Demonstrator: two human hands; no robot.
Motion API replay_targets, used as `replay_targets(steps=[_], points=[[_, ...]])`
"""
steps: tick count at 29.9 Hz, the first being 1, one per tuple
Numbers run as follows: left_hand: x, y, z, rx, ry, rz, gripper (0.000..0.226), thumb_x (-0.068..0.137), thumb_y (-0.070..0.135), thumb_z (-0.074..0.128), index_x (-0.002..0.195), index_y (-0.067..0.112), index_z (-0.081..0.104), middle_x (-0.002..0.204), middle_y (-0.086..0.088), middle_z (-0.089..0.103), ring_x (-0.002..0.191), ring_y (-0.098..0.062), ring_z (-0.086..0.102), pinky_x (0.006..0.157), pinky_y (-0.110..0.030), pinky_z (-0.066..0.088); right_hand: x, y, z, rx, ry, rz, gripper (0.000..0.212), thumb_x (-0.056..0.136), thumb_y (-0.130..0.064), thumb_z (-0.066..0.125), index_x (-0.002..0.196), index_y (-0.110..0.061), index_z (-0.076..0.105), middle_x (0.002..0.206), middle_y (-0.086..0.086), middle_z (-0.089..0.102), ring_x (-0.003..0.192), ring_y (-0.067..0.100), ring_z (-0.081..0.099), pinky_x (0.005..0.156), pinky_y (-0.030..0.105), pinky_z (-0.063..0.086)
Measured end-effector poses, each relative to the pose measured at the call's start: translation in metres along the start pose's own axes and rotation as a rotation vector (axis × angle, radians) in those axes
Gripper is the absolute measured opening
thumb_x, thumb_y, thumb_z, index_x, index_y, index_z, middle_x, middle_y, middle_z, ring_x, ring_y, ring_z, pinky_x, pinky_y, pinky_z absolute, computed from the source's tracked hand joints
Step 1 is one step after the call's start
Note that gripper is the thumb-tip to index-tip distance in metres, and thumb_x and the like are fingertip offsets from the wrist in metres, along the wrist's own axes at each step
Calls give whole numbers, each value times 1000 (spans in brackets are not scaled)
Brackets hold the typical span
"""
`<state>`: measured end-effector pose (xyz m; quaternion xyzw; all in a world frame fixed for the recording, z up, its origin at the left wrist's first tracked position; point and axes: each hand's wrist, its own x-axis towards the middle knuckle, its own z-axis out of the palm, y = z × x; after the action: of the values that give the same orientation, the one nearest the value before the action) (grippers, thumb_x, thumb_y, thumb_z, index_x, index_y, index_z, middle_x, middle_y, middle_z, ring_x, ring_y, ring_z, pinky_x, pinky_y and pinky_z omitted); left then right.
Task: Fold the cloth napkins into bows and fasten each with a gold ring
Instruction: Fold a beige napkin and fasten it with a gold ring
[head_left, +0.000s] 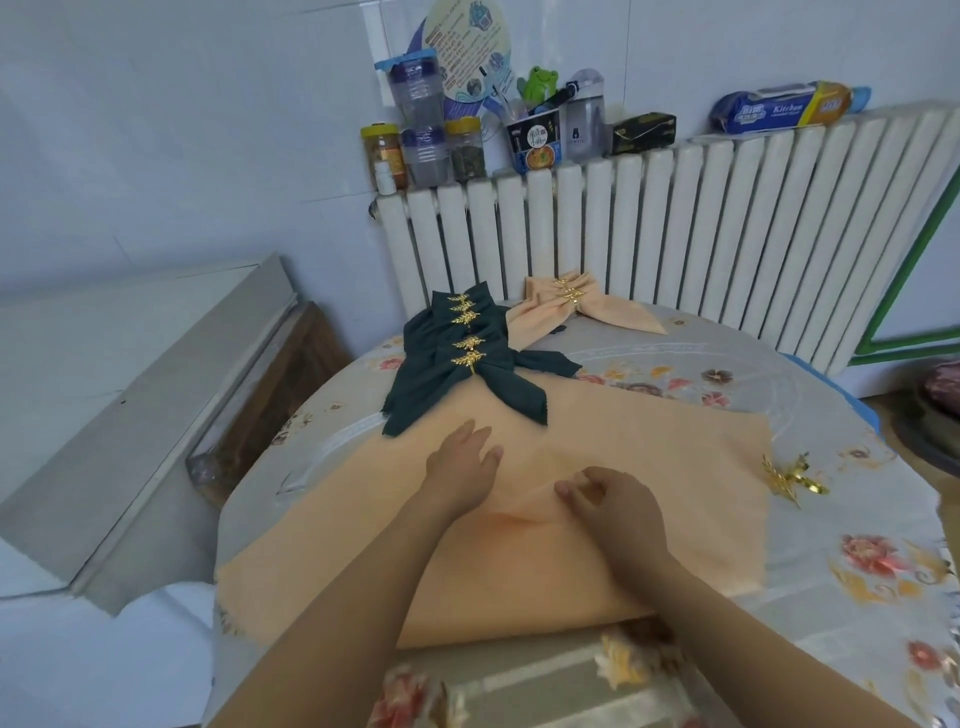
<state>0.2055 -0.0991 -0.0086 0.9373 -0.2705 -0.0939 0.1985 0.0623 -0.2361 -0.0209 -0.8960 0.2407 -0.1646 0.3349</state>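
A large peach cloth napkin (649, 467) lies spread across the round table. My left hand (462, 462) rests flat on it with straight fingers. Just to its right, my right hand (608, 506) pinches a raised fold of the peach cloth near the middle. Several dark green napkin bows (467, 364) with gold leaf rings lie stacked at the far side, the nearest one overlapping the peach cloth's far edge. Peach bows (571, 304) with gold rings lie behind them. Loose gold rings (792, 475) sit by the cloth's right edge.
The table wears a floral cover (857, 571). A white radiator (675, 223) stands right behind it, its top shelf carrying jars, bottles, a cup and a wrapped roll. A grey cabinet (130, 415) stands close on the left.
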Motion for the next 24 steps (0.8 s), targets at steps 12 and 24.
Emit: replay_targets(steps=[12, 24], points=[[154, -15, 14, 208, -53, -48, 56, 101, 44, 15, 151, 28, -6, 158, 3, -16, 145, -21, -14, 114, -52, -2, 95, 6, 57, -99, 103, -198, 16, 79, -23, 72, 94, -20, 71, 97, -3, 67, 96, 25, 56, 81, 34, 41], [188, -18, 13, 193, -57, -76, 55, 101, 45, 15, 151, 31, -1, 159, 4, -13, 146, -21, -9, 113, -57, 4, 105, -4, 77, -404, 159, -312, 36, 36, -14, 89, 50, -23, 57, 51, -6, 53, 49, 17, 51, 45, 25, 41]])
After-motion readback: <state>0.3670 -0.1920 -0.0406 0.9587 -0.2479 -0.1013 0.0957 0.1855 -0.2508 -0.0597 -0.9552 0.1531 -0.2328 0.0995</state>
